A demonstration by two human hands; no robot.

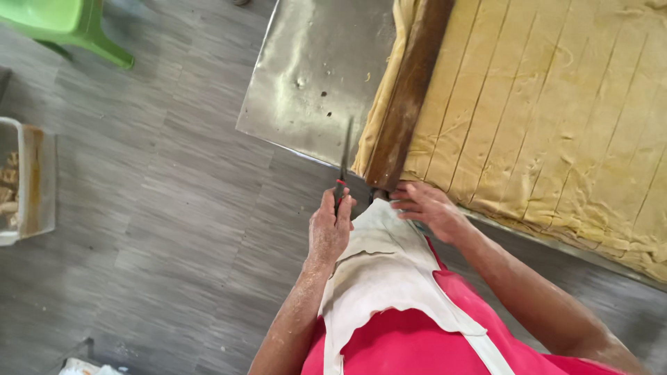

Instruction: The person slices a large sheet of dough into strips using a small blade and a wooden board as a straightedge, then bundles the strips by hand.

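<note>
Head view: the left hand [328,229] grips a red-handled knife [343,167] at the tabletop [306,76] near edge; the right hand [427,207], fingers loosely spread, touches the wooden straightedge [406,97] lying on scored dough [549,118], which looks soft and tearable, best lifted from underneath.

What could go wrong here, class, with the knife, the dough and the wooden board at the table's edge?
1. The knife in the left hand runs close to the right hand, which steadies the board: a slip might cut fingers.
2. The dough overhangs the table edge and could sag or tear.
</note>
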